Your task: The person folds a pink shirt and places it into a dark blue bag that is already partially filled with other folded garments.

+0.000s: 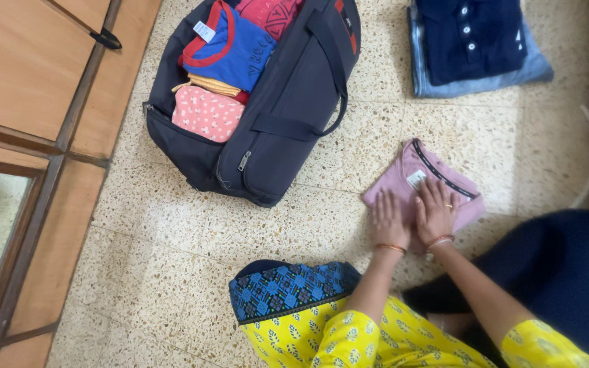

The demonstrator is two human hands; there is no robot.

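Head view — both hands (412, 217) flat on folded pink garment (423, 182).

Pale pink-mauve folded top (403, 180), dark neckband dotted with white, a white tag at the collar. Black duffel bag (288, 116) with a red patch near its rim. Inside it: a blue shirt (240, 51) trimmed in red, a red garment (270, 13), a mustard-yellow layer (213, 85), and a pink piece speckled with white (206, 112). Beyond, a navy buttoned shirt (472, 34) sits on light blue denim (478, 83). The floor (172, 238) is beige speckled terrazzo. Sleeves (335, 337) are bright yellow with white leaf prints; orange bangles (391, 249) on both wrists. Blue geometric patterned cloth (281, 289).
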